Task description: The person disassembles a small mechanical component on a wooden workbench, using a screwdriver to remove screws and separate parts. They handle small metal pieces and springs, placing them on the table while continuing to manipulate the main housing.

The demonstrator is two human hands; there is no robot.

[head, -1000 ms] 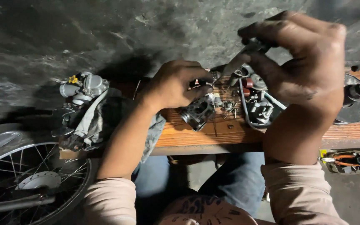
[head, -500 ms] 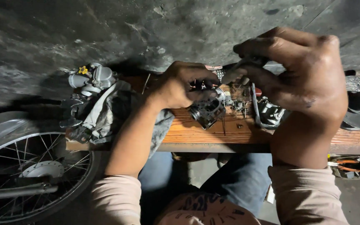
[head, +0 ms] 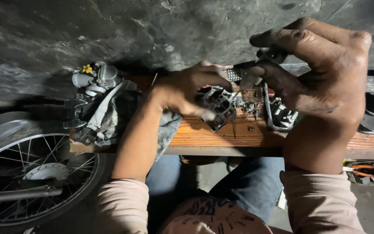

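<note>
my left hand point(head: 187, 93) clamps the metal carburetor body point(head: 219, 106) on the wooden bench point(head: 239, 136) at mid-frame; my right hand point(head: 321, 73), upper right, pinches a small metal part point(head: 249, 78) just above it.

Grey metal carburetor body point(head: 218, 105) lies tilted, seemingly open-faced.
</note>
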